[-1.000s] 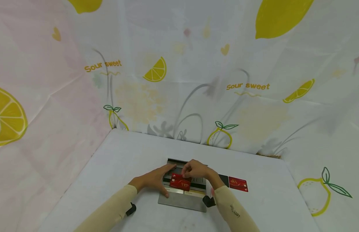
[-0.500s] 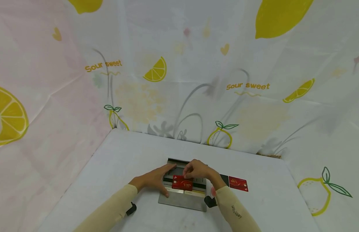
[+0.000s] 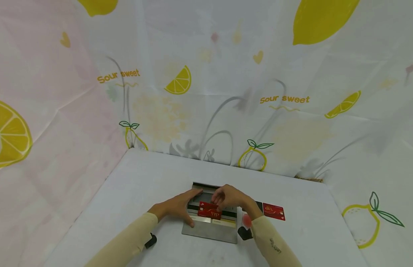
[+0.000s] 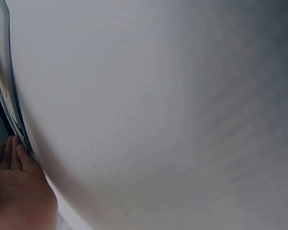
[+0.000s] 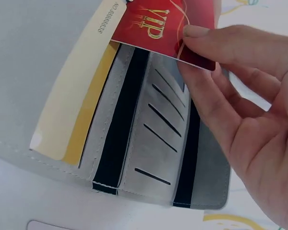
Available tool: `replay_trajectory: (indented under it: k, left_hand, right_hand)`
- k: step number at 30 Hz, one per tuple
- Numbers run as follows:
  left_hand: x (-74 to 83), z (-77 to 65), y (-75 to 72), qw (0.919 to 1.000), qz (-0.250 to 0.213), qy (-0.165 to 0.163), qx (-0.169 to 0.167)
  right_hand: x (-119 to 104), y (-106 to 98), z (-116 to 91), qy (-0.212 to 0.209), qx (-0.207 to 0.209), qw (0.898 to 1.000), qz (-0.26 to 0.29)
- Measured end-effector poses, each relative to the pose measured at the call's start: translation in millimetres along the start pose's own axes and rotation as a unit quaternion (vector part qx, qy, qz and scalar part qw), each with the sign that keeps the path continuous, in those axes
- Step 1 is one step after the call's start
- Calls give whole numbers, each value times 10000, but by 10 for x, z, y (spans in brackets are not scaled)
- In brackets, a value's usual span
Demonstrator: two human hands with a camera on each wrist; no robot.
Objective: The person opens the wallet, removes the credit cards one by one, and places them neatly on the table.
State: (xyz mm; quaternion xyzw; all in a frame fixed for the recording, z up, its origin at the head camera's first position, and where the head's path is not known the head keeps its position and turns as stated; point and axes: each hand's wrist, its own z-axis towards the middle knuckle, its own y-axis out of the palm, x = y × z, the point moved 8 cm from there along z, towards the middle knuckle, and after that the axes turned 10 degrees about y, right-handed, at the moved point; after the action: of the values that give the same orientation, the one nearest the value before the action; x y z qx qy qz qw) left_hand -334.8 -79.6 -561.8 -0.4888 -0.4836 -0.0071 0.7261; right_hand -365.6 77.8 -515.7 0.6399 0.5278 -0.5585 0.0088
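A grey wallet (image 3: 209, 233) lies unfolded on the white table, with slits and dark bands across its inside. My left hand (image 3: 174, 205) rests at its left edge, thumb and fingers spread wide; in the left wrist view the left hand (image 4: 24, 196) has its fingers fairly straight against the wallet's edge. With thumb and fingertips my right hand (image 3: 230, 196) pinches a red VIP card (image 5: 156, 24) above the slits. A cream-and-gold card (image 5: 79, 91) sits in the wallet beside the red one.
Right of the wallet, another red VIP card (image 3: 273, 211) lies flat beside a dark card (image 3: 259, 206), partly hidden by the right wrist. A lemon-printed cloth wall (image 3: 206, 111) rises behind the table.
The red card has shifted slightly right and its tilt has changed. My right hand has moved a little right, its thumb now over the card's face. The left hand stays put.
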Motion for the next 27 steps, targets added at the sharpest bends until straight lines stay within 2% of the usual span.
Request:
replay_trajectory:
  k: [9,18,23,27]
  left_hand:
    - [-9,2,-3,10000,-21,-24,17]
    - [-19,-2,1,10000,-43,17,-14]
    - [-19,3,2,10000,-32,13,-18]
    - [-19,4,0,10000,-45,-5,-12]
  right_hand:
    - [43,0,-78,254,-15,9981,566]
    - [19,-61,-103,-2,263,9996,126]
    - [35,-62,-95,-106,299,9994,170]
    - [32,-50,-118,-55,157,9991,380]
